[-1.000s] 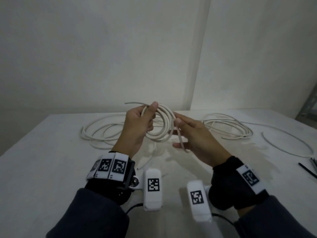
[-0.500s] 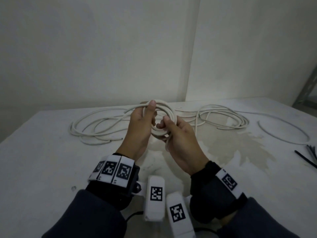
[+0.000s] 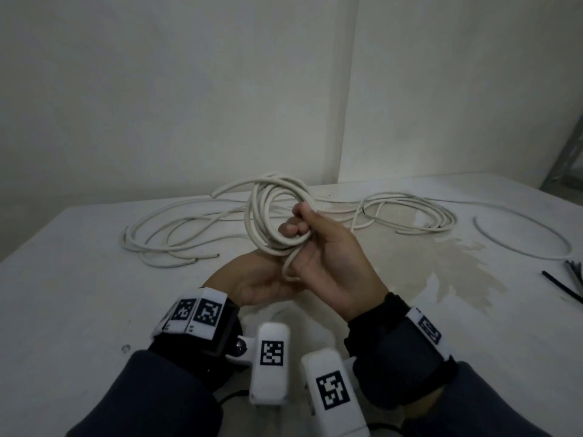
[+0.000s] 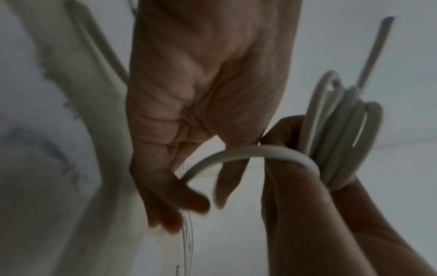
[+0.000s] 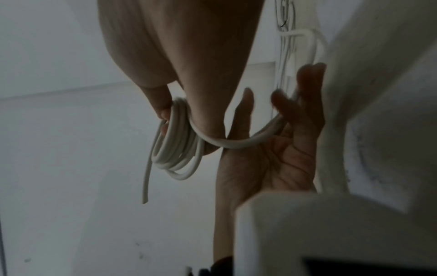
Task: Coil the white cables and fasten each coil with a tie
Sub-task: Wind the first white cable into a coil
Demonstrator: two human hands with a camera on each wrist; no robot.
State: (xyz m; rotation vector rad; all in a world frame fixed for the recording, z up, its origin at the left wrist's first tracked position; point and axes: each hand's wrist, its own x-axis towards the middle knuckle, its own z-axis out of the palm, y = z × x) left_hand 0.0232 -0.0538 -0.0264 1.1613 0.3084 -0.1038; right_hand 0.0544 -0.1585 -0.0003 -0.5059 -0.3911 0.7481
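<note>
A white cable coil point(image 3: 268, 212) of several loops stands upright above the table, and my right hand point(image 3: 303, 228) grips its lower right side. In the right wrist view the same coil point(image 5: 175, 149) hangs from my right fingers point(image 5: 163, 110), with a free end point(image 5: 145, 186) dangling. My left hand point(image 3: 258, 279) lies palm up just below the coil. A strand from the coil point(image 4: 248, 153) curves across to my left fingers point(image 4: 179, 198), which curl loosely round it. In the head view my right hand hides the left fingertips.
Loose white cables lie on the white table: a heap at the left point(image 3: 164, 231), another behind at the right point(image 3: 410, 212), and a single arc at the far right point(image 3: 520, 241). Black ties point(image 3: 568, 279) lie at the right edge. Walls stand close behind.
My left hand has let go of the coil's top and dropped beneath it, palm up. My right hand has taken over the coil, which now stands more upright.
</note>
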